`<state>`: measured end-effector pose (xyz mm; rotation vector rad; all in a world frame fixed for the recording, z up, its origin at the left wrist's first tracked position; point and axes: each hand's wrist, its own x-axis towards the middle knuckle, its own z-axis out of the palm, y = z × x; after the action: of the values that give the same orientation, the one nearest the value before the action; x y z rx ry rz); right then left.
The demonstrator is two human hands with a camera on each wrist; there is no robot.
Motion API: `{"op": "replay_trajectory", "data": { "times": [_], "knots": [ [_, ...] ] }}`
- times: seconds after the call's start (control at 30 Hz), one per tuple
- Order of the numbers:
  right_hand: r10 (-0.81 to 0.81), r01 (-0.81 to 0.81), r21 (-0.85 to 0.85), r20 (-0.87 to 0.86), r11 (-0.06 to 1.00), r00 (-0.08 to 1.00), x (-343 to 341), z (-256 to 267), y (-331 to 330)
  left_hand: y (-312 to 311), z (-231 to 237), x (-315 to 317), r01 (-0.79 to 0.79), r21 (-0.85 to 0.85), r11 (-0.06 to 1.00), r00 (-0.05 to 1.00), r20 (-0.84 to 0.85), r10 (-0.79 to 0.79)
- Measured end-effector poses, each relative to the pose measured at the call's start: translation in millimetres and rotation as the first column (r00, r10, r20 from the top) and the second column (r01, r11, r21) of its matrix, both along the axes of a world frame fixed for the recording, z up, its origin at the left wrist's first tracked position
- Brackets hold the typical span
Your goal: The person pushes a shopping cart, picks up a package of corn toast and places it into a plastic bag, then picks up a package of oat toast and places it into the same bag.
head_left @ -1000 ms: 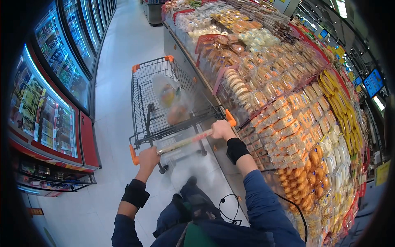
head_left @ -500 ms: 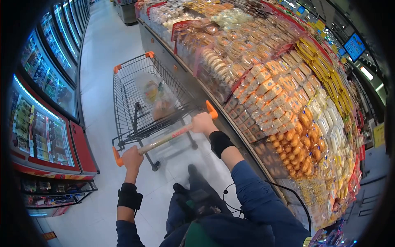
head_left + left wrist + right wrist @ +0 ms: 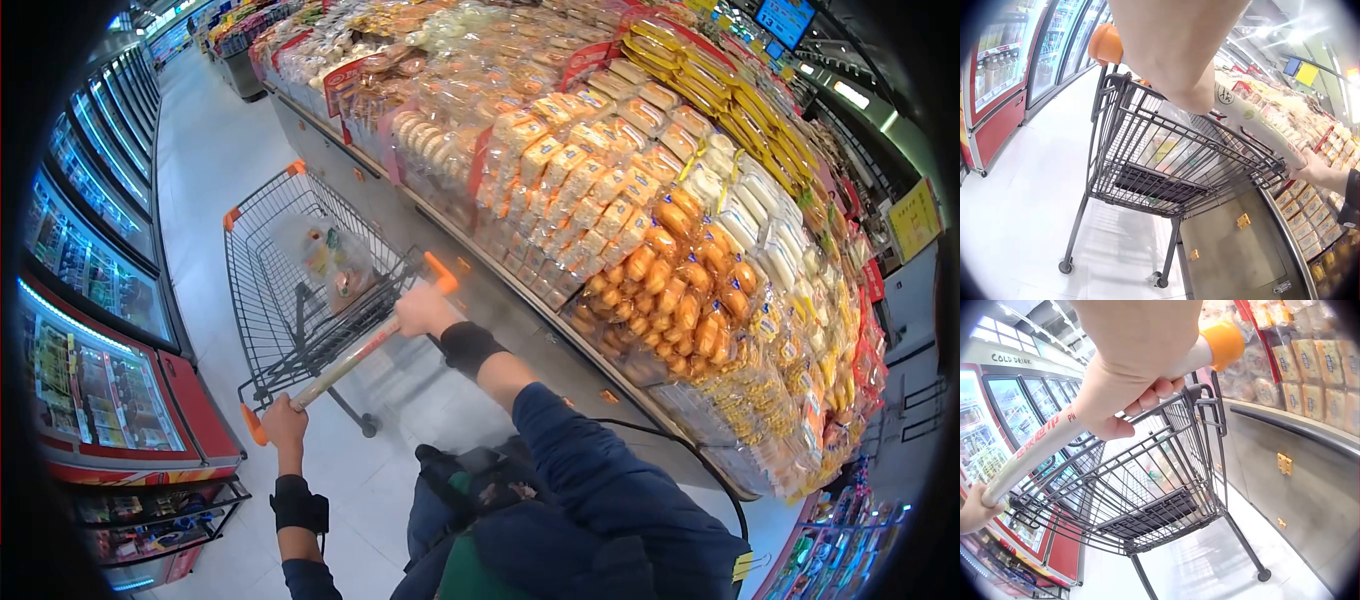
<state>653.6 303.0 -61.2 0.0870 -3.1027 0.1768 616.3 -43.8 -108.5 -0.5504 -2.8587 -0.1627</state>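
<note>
Both hands grip the pale handle bar [image 3: 345, 362] of a wire shopping cart [image 3: 300, 270]. The left hand [image 3: 284, 420] is wrapped round the bar's left end by an orange end piece; the left wrist view shows it from close up [image 3: 1175, 56]. Near the right orange end piece, the right hand [image 3: 425, 310] curls round the bar, its fingers [image 3: 1154, 399] seen underneath in the right wrist view. Inside the cart lies a clear plastic bag [image 3: 325, 258] with items that cannot be made out well.
Glass-door fridges [image 3: 100, 250] and a red-based cooler [image 3: 195, 400] line the left. A long display [image 3: 620, 220] of packaged breads runs close along the right, above a grey base [image 3: 500, 310]. White floor [image 3: 210, 130] stretches ahead between them.
The cart and both hands have shifted left in the head view and the cart is angled more to the left. The bread display fills more of the view. Both hands keep their grip.
</note>
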Motion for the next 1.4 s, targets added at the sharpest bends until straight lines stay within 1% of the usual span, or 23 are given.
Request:
{"op": "replay_trajectory", "data": {
  "times": [0.03, 0.13, 0.37, 0.47, 0.57, 0.67, 0.7, 0.73, 0.83, 0.93, 0.97, 1.07, 1.2, 1.4],
  "knots": [
    [0.002, -0.002, -0.001, -0.015, 1.0, 1.0, 5, -1, 2, 2, 2, 6, -0.006, 0.017, 1.0, 1.0, 0.006, 0.006],
    [0.033, -0.033, -0.012, -0.02, 0.999, 0.999, 18, -6, 5, 5, 4, 22, -0.036, -0.017, 0.999, 0.999, 0.009, 0.036],
    [0.086, -0.091, -0.078, -0.065, 0.993, 0.994, 63, -16, 12, 5, 1, 69, -0.045, -0.031, 0.999, 0.999, -0.011, 0.044],
    [0.16, -0.162, -0.099, -0.027, 0.982, 0.987, 89, -9, 23, 6, -4, 93, -0.054, -0.031, 0.998, 0.998, -0.02, 0.053],
    [0.262, -0.234, -0.221, 0.107, 0.947, 0.959, 101, -4, 38, 10, -5, 119, -0.042, -0.04, 0.998, 0.997, -0.059, 0.039],
    [0.332, -0.227, -0.319, 0.331, 0.92, 0.883, 111, 2, 51, 16, -12, 145, -0.029, -0.043, 0.999, 0.992, -0.12, 0.023],
    [0.331, -0.187, -0.333, 0.452, 0.924, 0.828, 115, 8, 55, 17, -12, 153, -0.032, -0.04, 0.999, 0.993, -0.118, 0.027],
    [0.336, -0.171, -0.352, 0.49, 0.92, 0.804, 120, 12, 57, 18, -13, 161, -0.036, -0.035, 0.999, 0.993, -0.115, 0.032],
    [0.368, -0.128, -0.406, 0.594, 0.905, 0.716, 129, 0, 62, 27, -12, 187, -0.051, -0.036, 0.998, 0.994, -0.1, 0.047],
    [0.349, -0.152, -0.342, 0.642, 0.927, 0.683, 146, -2, 68, 32, -16, 210, -0.061, -0.034, 0.998, 0.993, -0.106, 0.057],
    [0.362, -0.145, -0.361, 0.66, 0.921, 0.659, 150, -1, 71, 34, -15, 217, -0.059, -0.035, 0.998, 0.993, -0.108, 0.055],
    [0.365, -0.139, -0.367, 0.669, 0.92, 0.648, 167, 1, 75, 39, -12, 236, -0.064, -0.037, 0.997, 0.993, -0.103, 0.06],
    [0.353, -0.15, -0.362, 0.598, 0.92, 0.72, 189, -1, 81, 48, -8, 256, -0.05, -0.023, 0.998, 0.994, -0.097, 0.047],
    [0.34, -0.203, -0.304, 0.516, 0.931, 0.786, 214, -1, 82, 52, -8, 277, -0.026, 0.005, 1.0, 0.995, -0.094, 0.026]
  ]
}}
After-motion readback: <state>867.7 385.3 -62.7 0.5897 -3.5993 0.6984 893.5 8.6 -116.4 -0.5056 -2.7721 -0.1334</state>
